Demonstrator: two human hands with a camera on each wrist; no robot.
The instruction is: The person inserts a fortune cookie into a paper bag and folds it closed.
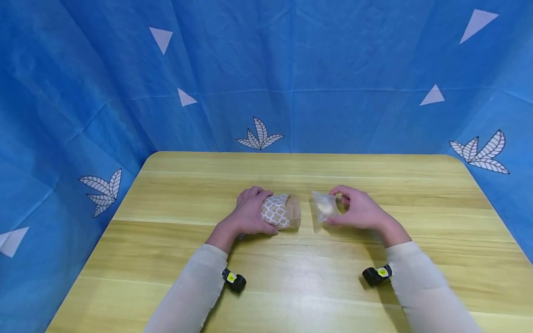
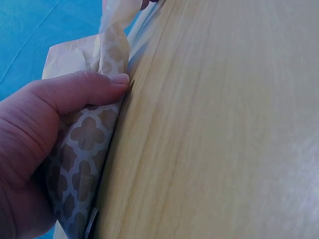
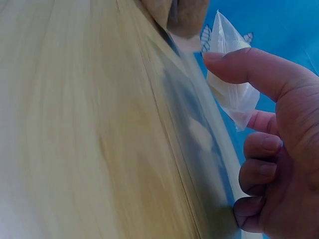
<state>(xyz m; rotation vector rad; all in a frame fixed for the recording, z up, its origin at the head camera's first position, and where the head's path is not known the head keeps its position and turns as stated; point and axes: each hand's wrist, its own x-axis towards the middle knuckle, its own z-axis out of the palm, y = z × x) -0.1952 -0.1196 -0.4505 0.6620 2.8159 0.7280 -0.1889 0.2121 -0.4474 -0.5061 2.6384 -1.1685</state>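
Left hand (image 1: 250, 212) gripping one patterned paper bag (image 1: 280, 211), right hand (image 1: 360, 210) pinching one clear packet (image 1: 324, 206), wooden table (image 1: 300, 286)

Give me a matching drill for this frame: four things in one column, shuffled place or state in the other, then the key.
1. patterned paper bag
2. clear plastic pouch
3. wooden table
4. blue cloth

A. hangs behind the desk
B. pinched by the right hand
C. lies on its side, gripped by the left hand
D. bears both hands' work

Pairs: 1-C, 2-B, 3-D, 4-A
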